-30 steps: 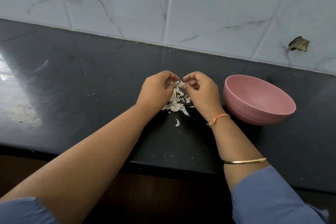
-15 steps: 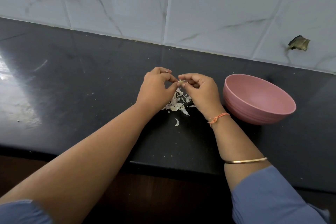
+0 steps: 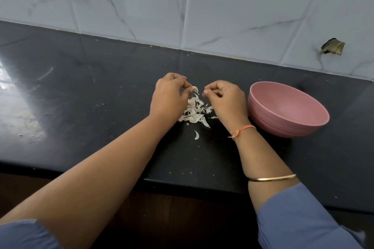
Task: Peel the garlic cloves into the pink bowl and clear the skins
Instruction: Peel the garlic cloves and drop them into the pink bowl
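One clove (image 3: 194, 88) pinched in L hand (image 3: 170, 96); R hand (image 3: 224, 98) curled, contents unclear. Target pink bowl (image 3: 273, 123) lies right, just past R hand; R nearer.

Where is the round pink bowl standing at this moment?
In the head view, the round pink bowl stands on the black counter, at the right side, just beside the right hand.
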`<state>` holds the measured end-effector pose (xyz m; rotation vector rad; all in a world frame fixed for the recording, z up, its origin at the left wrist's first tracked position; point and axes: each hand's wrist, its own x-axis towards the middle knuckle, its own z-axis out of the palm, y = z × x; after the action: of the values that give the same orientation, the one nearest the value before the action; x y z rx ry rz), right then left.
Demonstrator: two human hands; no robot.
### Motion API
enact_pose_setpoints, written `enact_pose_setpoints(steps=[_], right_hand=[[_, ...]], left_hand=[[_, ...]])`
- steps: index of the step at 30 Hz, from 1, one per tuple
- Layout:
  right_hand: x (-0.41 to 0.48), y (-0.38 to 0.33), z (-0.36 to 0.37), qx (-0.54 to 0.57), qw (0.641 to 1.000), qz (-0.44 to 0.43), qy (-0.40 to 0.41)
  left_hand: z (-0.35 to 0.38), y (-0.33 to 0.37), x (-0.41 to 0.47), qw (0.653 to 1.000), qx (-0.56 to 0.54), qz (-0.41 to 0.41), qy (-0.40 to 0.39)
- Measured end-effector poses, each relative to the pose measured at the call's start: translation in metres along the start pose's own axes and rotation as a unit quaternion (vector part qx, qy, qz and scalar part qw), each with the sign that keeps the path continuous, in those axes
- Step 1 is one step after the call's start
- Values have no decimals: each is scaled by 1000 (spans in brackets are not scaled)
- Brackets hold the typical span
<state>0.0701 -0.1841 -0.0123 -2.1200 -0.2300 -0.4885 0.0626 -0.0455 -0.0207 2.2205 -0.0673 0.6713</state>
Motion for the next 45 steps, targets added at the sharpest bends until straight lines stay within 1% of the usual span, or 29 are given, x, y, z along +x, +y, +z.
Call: enact_pose_setpoints(steps=[2, 5, 8, 10, 13, 16, 20, 22, 27, 31, 34, 37, 41, 43, 45], right_hand=[[0, 0, 2, -20, 1000, -17, -12], [0, -1, 1, 31, 999, -11, 4], [0, -2, 2, 61, 998, -28, -11], [0, -3, 3, 70, 997, -29, -28], [1, -3, 3, 72, 997, -25, -28], [1, -4, 2, 108, 994, -6, -27], [1, -7, -1, 180, 982, 42, -33], [0, -9, -1, 186, 980, 58, -36], [1, -8, -1, 142, 989, 38, -7], [0, -6, -1, 98, 995, 13, 9], [0, -4, -1, 77, 997, 19, -1], [3, -2, -4, 56, 998, 23, 13], [11, -12, -11, -76, 996, -30, 31], [18, -19, -15, -139, 987, -70, 46], [22, -26, -16, -194, 969, -132, 80]], left_hand=[[0, 0, 0, 1000, -3, 2, -4], [1, 1, -1, 1000, 4, 9, -9], [2, 2, -2, 999, 17, 20, -22], [2, 2, -3, 999, 17, 30, -30], [3, 4, -3, 999, 7, 38, -34], [3, 4, -4, 998, 17, 36, -42], [2, 6, -5, 999, 7, 25, -37], [0, 7, -5, 999, 9, 18, -39], [0, 6, -4, 998, 20, -8, -54], [-1, 8, -5, 999, 21, -22, -37], [-3, 8, -4, 999, 17, -26, -24], [-4, 7, -3, 999, 11, -31, -26], [-4, 7, -3, 999, 15, -32, -19], [-4, 7, -3, 999, 16, -37, -14], [-4, 7, -2, 999, 22, -37, -12]])
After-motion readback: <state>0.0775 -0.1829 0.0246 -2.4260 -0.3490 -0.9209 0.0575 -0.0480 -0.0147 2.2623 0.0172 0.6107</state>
